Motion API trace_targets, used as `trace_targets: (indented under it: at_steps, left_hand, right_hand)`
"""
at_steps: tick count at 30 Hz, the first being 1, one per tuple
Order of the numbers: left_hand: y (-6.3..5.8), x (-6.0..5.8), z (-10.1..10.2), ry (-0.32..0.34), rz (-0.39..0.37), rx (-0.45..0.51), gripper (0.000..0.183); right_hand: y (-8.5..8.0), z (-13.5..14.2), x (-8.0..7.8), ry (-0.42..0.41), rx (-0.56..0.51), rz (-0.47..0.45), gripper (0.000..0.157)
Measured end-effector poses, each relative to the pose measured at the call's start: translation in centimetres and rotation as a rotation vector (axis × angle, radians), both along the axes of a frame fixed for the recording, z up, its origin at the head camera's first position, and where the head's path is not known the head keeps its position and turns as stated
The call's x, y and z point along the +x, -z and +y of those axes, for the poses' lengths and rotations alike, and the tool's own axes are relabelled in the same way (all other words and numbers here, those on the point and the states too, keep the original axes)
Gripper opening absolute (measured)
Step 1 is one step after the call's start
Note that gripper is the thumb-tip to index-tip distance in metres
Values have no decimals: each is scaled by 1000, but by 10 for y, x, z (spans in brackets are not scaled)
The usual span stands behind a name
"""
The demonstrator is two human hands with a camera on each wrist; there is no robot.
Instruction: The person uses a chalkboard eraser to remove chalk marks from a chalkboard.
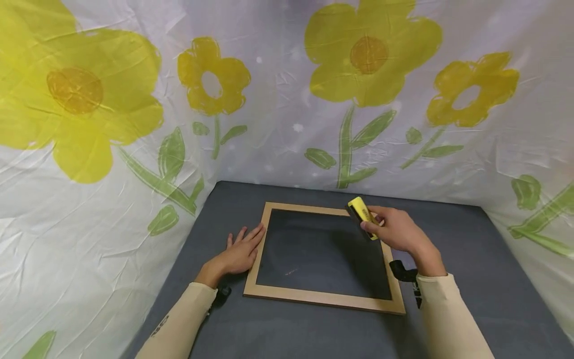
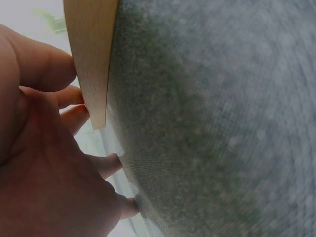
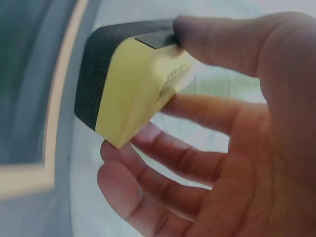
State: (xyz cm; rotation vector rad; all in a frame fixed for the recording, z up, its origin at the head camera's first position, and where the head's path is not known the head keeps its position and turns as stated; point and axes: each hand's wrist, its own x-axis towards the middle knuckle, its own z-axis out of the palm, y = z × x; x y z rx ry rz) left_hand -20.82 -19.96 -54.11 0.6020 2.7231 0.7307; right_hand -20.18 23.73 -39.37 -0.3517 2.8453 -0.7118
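A small blackboard (image 1: 314, 254) in a light wooden frame (image 1: 309, 295) lies flat on the dark table. My left hand (image 1: 239, 254) rests at the frame's left side, fingers spread; in the left wrist view its thumb and some fingertips touch the frame's edge (image 2: 91, 59), while other fingertips reach the cloth. Above the board's upper right corner, my right hand (image 1: 396, 229) grips a yellow blackboard eraser (image 1: 362, 212) between thumb and fingers. In the right wrist view the eraser's dark felt side (image 3: 94, 74) faces the board. A faint chalk mark (image 1: 291, 272) shows near the board's lower left.
Dark grey cloth (image 1: 291, 334) covers the table around the board. White curtains printed with yellow flowers (image 1: 367, 55) hang behind the table and on both sides. Black wrist cameras (image 1: 402, 270) are strapped at both wrists.
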Motion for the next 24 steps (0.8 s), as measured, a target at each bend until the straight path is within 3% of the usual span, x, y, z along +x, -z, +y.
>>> trace_targets:
  at_steps: [4, 9, 16, 24]
  left_hand:
    - [10, -2, -2, -11, 4, 32, 66]
    - [27, -7, -5, -19, 51, 56, 66]
    - [-1, 4, 0, -14, -3, -13, 65]
    - [0, 2, 1, -14, 8, -12, 65]
  right_hand:
    - [0, 40, 4, 133, 39, -15, 82]
    - [10, 81, 13, 259, 103, -20, 86]
    - [47, 108, 24, 395, 142, -91, 90]
    - [77, 103, 27, 445, 207, -148, 81]
